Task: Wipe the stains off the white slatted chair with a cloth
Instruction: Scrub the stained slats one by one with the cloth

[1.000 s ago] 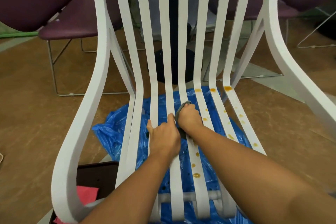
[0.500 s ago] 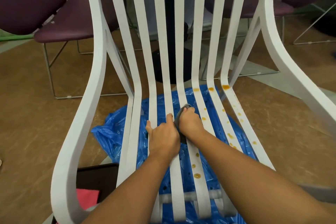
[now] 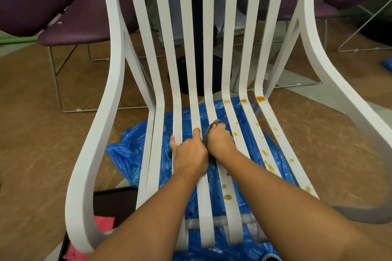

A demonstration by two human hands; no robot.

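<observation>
The white slatted chair (image 3: pixel 110 95) fills the view, its seat slats running toward me. Orange-brown stains (image 3: pixel 261 98) dot the three right-hand slats and the fourth slat near me. My right hand (image 3: pixel 220 140) is shut on a grey cloth (image 3: pixel 209 131), pressing it on a middle seat slat. My left hand (image 3: pixel 189 153) lies just left of it, fingers curled over the neighbouring slats, thumb out to the left. Most of the cloth is hidden under my right hand.
A blue plastic sheet (image 3: pixel 131 148) lies on the brown floor under the chair. A dark box with a pink cloth (image 3: pixel 104 222) sits at lower left. Purple chairs (image 3: pixel 70 27) on metal legs and a black table pedestal (image 3: pixel 197 48) stand behind.
Both hands stay together on the middle slats; the right hand with the cloth has shifted only slightly along the slat. The view has tilted a little.
</observation>
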